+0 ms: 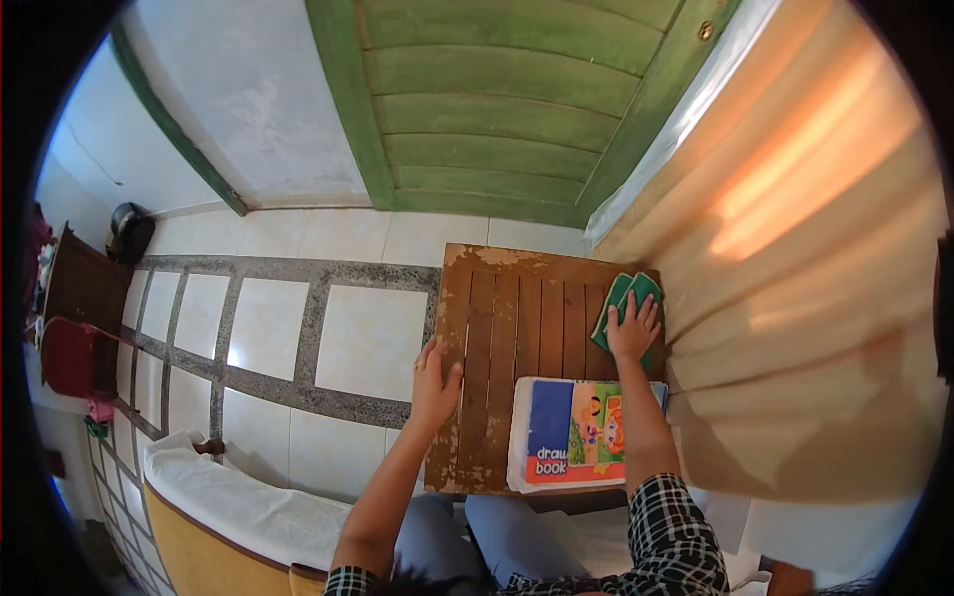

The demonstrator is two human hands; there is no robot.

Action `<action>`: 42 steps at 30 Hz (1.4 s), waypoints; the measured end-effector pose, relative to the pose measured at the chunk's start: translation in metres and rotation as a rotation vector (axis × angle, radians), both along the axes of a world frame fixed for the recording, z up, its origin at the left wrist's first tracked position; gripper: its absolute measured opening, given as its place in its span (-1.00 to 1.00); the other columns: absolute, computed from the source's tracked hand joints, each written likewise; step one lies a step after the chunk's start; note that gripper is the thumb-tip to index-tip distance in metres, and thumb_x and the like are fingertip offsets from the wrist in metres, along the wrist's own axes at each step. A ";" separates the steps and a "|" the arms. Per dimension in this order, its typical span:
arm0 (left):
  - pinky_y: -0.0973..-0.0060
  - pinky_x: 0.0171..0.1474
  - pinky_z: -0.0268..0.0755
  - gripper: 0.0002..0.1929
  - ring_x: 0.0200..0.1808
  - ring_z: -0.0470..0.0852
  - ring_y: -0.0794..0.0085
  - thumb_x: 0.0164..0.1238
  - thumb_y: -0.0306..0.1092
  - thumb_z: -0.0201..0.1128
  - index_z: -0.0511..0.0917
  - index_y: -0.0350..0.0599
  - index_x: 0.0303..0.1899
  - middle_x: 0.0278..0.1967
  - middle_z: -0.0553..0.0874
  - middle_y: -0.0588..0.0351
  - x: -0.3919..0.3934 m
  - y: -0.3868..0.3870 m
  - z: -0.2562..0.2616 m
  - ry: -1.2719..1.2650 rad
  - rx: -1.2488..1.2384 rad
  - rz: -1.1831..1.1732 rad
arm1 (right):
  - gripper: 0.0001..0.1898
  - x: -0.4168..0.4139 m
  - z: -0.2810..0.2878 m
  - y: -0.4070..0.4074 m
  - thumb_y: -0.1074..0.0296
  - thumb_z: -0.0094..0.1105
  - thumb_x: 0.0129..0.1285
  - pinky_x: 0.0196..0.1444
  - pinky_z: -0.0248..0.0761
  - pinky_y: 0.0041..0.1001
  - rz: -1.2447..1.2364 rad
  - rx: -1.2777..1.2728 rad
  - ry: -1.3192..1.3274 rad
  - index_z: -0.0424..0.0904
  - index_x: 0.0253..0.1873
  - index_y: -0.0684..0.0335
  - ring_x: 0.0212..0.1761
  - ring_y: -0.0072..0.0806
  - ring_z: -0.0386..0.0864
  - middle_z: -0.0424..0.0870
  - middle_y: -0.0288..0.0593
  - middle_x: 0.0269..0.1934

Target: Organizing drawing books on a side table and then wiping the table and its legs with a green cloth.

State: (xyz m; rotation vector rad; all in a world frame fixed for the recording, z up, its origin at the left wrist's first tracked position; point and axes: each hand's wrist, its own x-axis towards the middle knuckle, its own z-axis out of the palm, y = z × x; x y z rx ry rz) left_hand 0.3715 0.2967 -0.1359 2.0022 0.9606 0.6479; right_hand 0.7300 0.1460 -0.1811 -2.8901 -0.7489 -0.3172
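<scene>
A small slatted wooden table (551,320) with worn, peeling varnish stands before me. My right hand (633,328) holds a folded green cloth (615,294) down against the tabletop near its far right corner, fingers spread over it. At the table's left edge rests my left hand (436,384), thumb apart from the fingers and nothing visible in its grasp. A drawing book (550,425) with a colourful cover lies at the near right of the table, on or within a whitish stack or sleeve. My right forearm passes over the book and hides part of its cover.
Beige curtains (805,298) hang along the table's right side. Beyond the table is a green wooden door (507,112). Tiled floor (373,335) extends left towards a red chair (71,357) and a wooden desk (82,283). A white-covered seat (246,506) is at the near left.
</scene>
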 end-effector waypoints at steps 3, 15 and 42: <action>0.10 0.36 0.10 -0.50 0.38 0.21 -0.07 0.30 -0.36 0.19 0.32 -0.25 0.26 0.33 0.29 -0.25 0.056 0.048 -0.017 0.099 0.091 -0.003 | -0.40 -0.002 -0.005 0.042 -0.14 -0.09 0.34 0.40 -0.05 0.12 0.135 0.028 -0.012 0.26 0.41 -0.04 0.51 -0.02 0.00 0.01 0.02 0.50; 0.01 0.35 0.00 -0.46 0.49 0.03 0.08 0.31 -0.23 0.07 0.31 -0.03 0.33 0.45 0.17 -0.01 0.161 0.122 -0.021 0.499 0.326 -0.055 | -0.52 0.058 0.019 0.098 -0.02 0.05 0.27 0.35 0.01 0.14 0.111 0.090 0.052 0.46 0.22 0.05 0.41 -0.02 0.17 0.29 -0.01 0.34; -0.05 0.29 0.09 -0.50 0.49 0.03 0.05 0.47 -0.11 -0.17 0.20 0.04 0.38 0.47 0.13 0.02 0.154 0.120 -0.039 0.542 0.492 -0.070 | -0.42 -0.198 0.036 0.168 -0.02 0.02 0.30 0.45 -0.26 0.10 -0.241 0.152 0.363 0.25 0.41 -0.13 0.53 -0.17 -0.04 0.08 -0.21 0.49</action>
